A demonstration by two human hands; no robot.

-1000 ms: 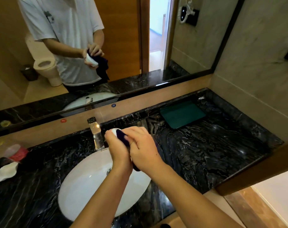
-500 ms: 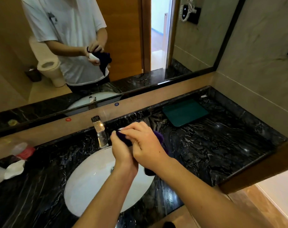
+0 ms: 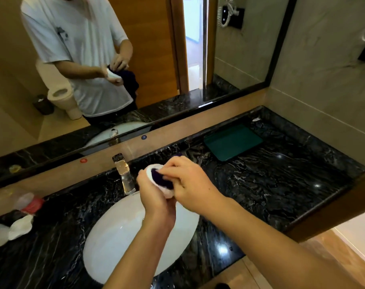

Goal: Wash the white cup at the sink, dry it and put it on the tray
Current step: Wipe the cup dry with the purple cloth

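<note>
- Now the left hand [image 3: 154, 197] grips the white cup [image 3: 151, 174] above the sink [image 3: 115, 236].
- Right hand [image 3: 190, 184] pushes a dark cloth [image 3: 158, 177] inside.
- Wet cup might slip and break.

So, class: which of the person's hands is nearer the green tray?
Right. The right hand works at the white cup on the side toward the green tray; the left hand is farther away.

We're seeing two bare forearms, no sleeves or jewellery on the left hand [image 3: 156, 197] or right hand [image 3: 190, 184]; we're catching a loose white short-sleeved T-shirt [image 3: 81, 49] with a small chest print in the mirror.
</note>
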